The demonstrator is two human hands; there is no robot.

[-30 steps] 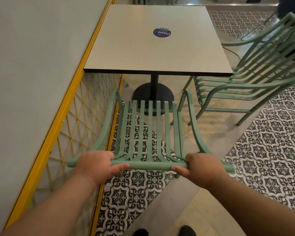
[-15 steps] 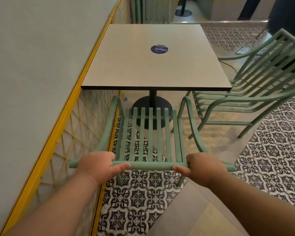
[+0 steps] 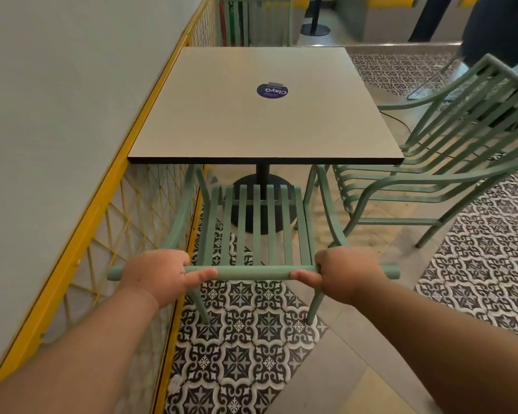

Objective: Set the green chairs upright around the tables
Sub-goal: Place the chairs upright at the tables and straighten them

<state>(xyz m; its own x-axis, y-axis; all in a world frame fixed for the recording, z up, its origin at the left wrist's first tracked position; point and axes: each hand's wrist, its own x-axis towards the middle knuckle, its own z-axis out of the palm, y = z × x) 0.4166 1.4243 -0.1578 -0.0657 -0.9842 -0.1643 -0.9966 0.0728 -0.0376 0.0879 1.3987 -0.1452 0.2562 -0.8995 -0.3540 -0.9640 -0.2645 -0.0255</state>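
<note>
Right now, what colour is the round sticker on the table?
Dark purple with white lettering; the sticker sits near the middle of the table, clearest in the head view.

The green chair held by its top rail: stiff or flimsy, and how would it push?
Probably stiff: the green chair shows no bend in frame or slats where the left hand and right hand grip its top rail. Likely light for its size, being mostly open gaps. Its thin legs may scrape or catch on the tiled floor.

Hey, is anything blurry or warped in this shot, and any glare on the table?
Head view: held chair, left hand, right hand and table are sharp; the right-side chair looks slightly smeared, edges stretched by the wide lens; no glare on the tabletop.
</note>
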